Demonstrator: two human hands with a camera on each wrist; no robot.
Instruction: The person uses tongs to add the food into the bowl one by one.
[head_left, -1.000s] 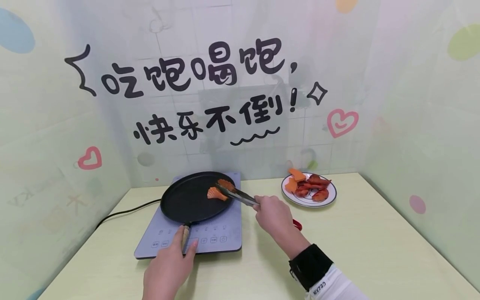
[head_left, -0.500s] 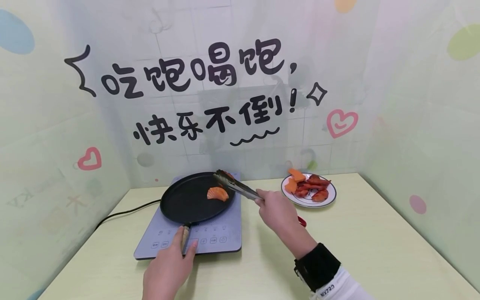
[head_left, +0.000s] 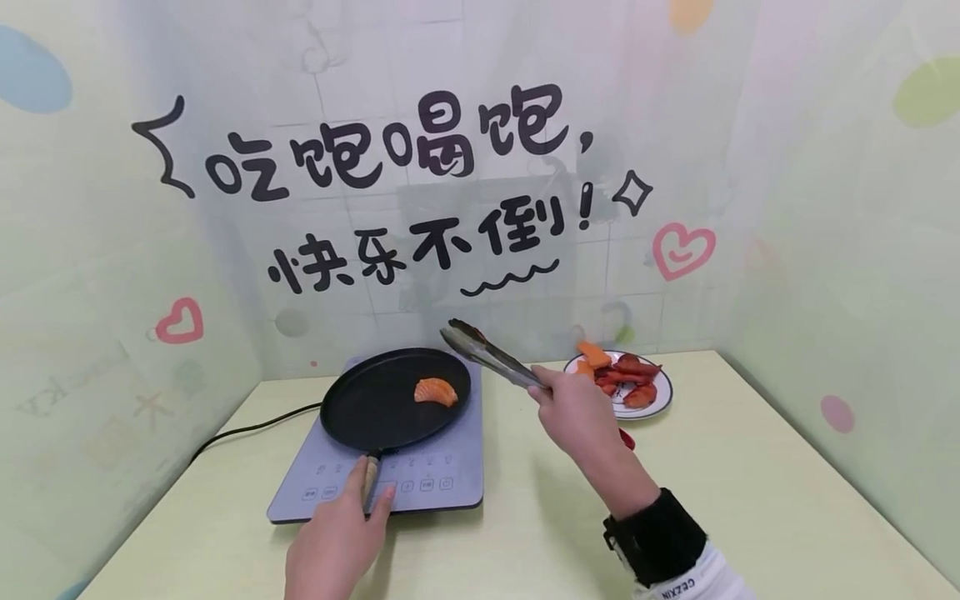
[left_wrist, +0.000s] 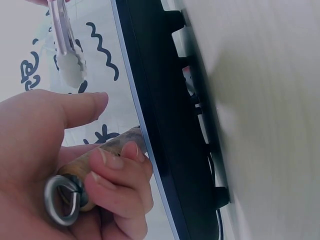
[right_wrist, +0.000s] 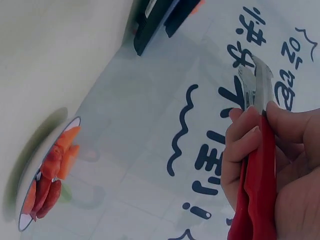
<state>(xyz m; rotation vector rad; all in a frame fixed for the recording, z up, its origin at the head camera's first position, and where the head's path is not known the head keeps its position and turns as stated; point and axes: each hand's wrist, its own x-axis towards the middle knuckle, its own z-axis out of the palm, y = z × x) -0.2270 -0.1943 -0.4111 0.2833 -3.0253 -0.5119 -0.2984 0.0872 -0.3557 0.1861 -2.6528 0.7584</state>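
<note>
My left hand (head_left: 337, 533) holds the wooden handle (left_wrist: 115, 145) of a flat black frying pan (head_left: 375, 400); in the left wrist view its fingers curl round the wood near a metal ring (left_wrist: 62, 200). A pinkish-orange slice, apparently salmon (head_left: 435, 391), lies on the pan's right side. My right hand (head_left: 585, 421) grips metal tongs (head_left: 495, 358) with red handles (right_wrist: 257, 185). The tongs are raised above the pan's right edge, their arms nearly together. A reddish sliver shows at their tips; whatever they hold is mostly hidden.
The pan sits on a grey induction cooker (head_left: 442, 492) whose black cable (head_left: 255, 425) runs left. A white plate (head_left: 660, 407) with orange slices and reddish-brown pieces stands behind my right hand. Printed curtains (head_left: 510, 308) enclose the pale table (head_left: 750, 500).
The tongs have lifted up and to the right, off the pan. The brownish-orange piece beside the salmon slice is gone from the pan. My left hand stays on the handle.
</note>
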